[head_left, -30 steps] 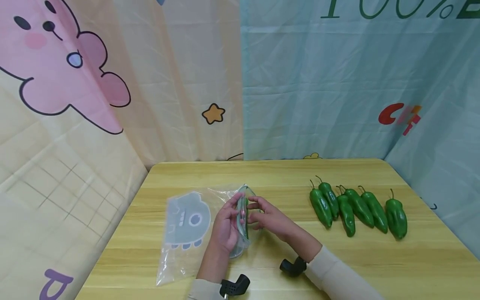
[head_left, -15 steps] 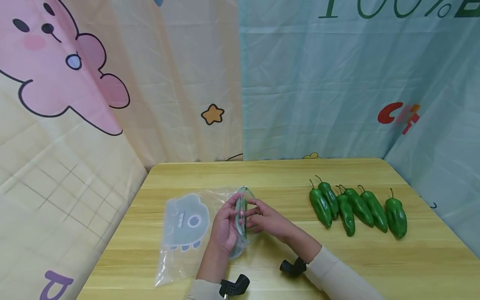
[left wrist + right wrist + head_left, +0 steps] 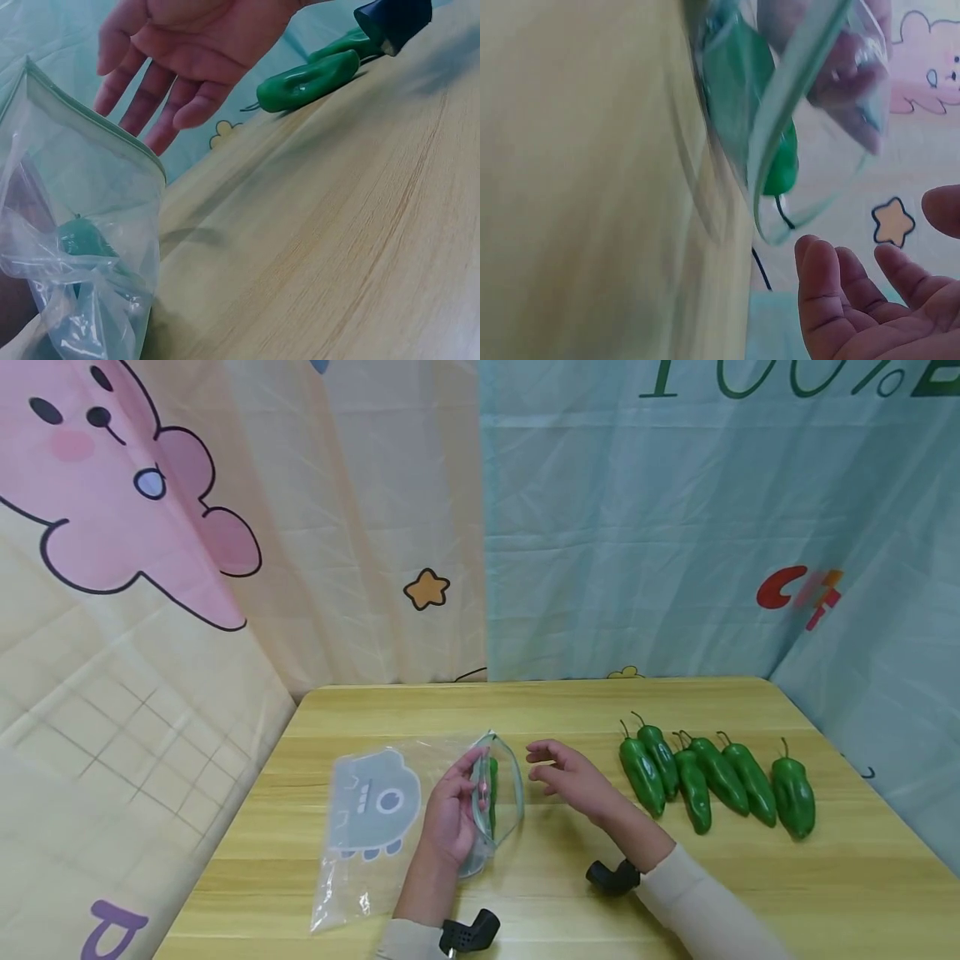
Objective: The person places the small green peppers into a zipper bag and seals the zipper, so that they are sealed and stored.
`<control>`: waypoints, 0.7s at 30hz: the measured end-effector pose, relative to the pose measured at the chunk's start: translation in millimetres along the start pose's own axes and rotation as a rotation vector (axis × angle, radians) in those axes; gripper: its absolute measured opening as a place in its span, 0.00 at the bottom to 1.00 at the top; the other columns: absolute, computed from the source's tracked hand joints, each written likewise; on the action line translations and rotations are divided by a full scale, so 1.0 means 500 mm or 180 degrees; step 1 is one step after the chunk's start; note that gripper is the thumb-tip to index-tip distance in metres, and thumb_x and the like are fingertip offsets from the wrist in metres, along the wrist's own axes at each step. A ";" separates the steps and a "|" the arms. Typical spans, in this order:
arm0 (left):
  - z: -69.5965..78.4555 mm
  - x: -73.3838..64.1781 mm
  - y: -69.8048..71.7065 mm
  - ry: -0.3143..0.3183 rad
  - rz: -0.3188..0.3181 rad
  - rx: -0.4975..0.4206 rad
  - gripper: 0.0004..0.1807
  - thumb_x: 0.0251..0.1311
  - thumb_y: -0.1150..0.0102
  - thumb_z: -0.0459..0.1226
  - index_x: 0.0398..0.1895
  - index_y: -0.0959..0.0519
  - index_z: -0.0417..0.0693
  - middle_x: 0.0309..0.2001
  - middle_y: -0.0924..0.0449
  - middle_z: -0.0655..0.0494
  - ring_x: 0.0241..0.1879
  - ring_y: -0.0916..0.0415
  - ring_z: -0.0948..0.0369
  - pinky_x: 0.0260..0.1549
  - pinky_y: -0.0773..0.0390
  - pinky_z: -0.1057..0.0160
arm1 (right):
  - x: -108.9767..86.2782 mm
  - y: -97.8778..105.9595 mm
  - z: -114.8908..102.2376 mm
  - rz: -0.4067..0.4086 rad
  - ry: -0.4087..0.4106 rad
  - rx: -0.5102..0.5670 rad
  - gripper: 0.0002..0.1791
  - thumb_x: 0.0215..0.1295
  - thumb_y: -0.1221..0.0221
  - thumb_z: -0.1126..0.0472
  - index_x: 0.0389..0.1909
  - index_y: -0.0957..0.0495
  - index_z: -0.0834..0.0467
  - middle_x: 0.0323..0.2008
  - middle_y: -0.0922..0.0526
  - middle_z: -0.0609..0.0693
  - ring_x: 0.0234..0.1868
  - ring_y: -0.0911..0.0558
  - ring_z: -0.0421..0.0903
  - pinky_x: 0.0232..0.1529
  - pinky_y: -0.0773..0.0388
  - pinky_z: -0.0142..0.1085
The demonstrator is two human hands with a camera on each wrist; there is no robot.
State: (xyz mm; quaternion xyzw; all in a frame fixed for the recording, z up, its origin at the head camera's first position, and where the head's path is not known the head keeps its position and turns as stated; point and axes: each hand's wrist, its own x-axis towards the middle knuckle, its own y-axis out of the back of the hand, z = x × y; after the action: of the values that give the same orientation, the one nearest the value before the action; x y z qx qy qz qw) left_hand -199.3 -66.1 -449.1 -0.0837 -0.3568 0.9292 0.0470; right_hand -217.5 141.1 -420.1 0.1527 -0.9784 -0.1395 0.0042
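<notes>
A clear zip bag (image 3: 375,877) with a grey cartoon print lies toward the table's left, its green-edged mouth raised and spread apart. My left hand (image 3: 447,827) holds the bag at that mouth, fingers partly seen through the plastic. Inside is a green pepper (image 3: 492,793); in the right wrist view the pepper (image 3: 784,166) shows its stem at the opening. My right hand (image 3: 573,781) is just right of the mouth, apart from it, with nothing in its loosely bent fingers. From the left wrist, the right hand (image 3: 202,45) appears palm-on above the bag's rim (image 3: 97,120).
Several green peppers (image 3: 723,777) lie in a row on the right of the wooden table (image 3: 570,893). Printed curtains (image 3: 360,527) hang behind and along both sides. A black wrist camera (image 3: 615,877) sits on the right wrist, another camera (image 3: 470,932) on the left.
My right hand has drawn back to the right, out of the bag's mouth, which now gapes wider. The left hand and the row of peppers have stayed in place.
</notes>
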 end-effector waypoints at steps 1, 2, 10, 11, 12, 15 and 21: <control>0.000 0.000 0.000 0.0004 -0.0010 -0.0009 0.28 0.60 0.63 0.25 0.61 0.24 0.45 0.67 0.31 0.51 0.31 0.31 0.66 0.22 0.30 0.75 | -0.002 0.010 0.000 0.0017 0.0006 -0.0058 0.26 0.71 0.45 0.59 0.66 0.33 0.64 0.62 0.29 0.63 0.55 0.23 0.54 0.51 0.21 0.51; 0.000 0.000 0.000 0.0007 -0.0024 -0.0022 0.28 0.60 0.63 0.25 0.61 0.24 0.45 0.67 0.31 0.51 0.30 0.31 0.66 0.22 0.30 0.75 | -0.003 0.021 0.002 0.0029 0.0017 -0.0125 0.26 0.72 0.45 0.58 0.67 0.33 0.64 0.63 0.29 0.63 0.56 0.23 0.55 0.51 0.21 0.50; 0.004 -0.005 -0.002 -0.0048 0.0003 0.0016 0.28 0.60 0.63 0.25 0.60 0.23 0.44 0.65 0.30 0.53 0.31 0.31 0.65 0.22 0.30 0.76 | -0.020 0.104 0.010 0.0075 0.0120 -0.0692 0.25 0.74 0.46 0.56 0.68 0.34 0.61 0.65 0.31 0.63 0.59 0.25 0.58 0.53 0.22 0.51; 0.005 -0.005 -0.002 -0.0052 0.0003 0.0019 0.27 0.60 0.62 0.25 0.60 0.23 0.44 0.65 0.30 0.53 0.31 0.31 0.65 0.22 0.30 0.75 | -0.022 0.113 0.012 0.0078 0.0117 -0.0766 0.26 0.74 0.46 0.56 0.68 0.35 0.61 0.65 0.31 0.63 0.59 0.25 0.58 0.53 0.22 0.51; 0.005 -0.005 -0.003 -0.0052 0.0007 0.0016 0.27 0.60 0.62 0.24 0.60 0.23 0.44 0.65 0.29 0.53 0.31 0.31 0.65 0.22 0.30 0.75 | -0.025 0.121 0.014 0.0099 0.0111 -0.0849 0.26 0.74 0.46 0.55 0.68 0.35 0.61 0.65 0.31 0.63 0.59 0.24 0.58 0.53 0.22 0.51; 0.008 -0.005 -0.004 -0.0054 0.0023 0.0043 0.27 0.60 0.62 0.24 0.60 0.23 0.44 0.64 0.28 0.54 0.32 0.31 0.65 0.23 0.30 0.75 | -0.033 0.143 0.020 0.0104 0.0131 -0.1106 0.28 0.74 0.46 0.53 0.68 0.35 0.61 0.65 0.31 0.63 0.58 0.24 0.58 0.52 0.22 0.52; 0.010 -0.009 -0.006 -0.0041 0.0042 0.0058 0.28 0.60 0.62 0.24 0.61 0.24 0.43 0.65 0.28 0.53 0.31 0.31 0.65 0.23 0.30 0.75 | -0.049 0.185 0.034 0.0092 0.0220 -0.1483 0.29 0.73 0.44 0.52 0.69 0.35 0.61 0.65 0.31 0.64 0.56 0.22 0.59 0.50 0.21 0.50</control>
State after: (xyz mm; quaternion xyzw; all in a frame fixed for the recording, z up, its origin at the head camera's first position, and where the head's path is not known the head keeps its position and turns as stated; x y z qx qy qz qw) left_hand -195.7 -67.8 -443.1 -0.0796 -0.3480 0.9333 0.0392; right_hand -222.3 237.6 -410.4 0.1382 -0.9211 -0.3561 0.0748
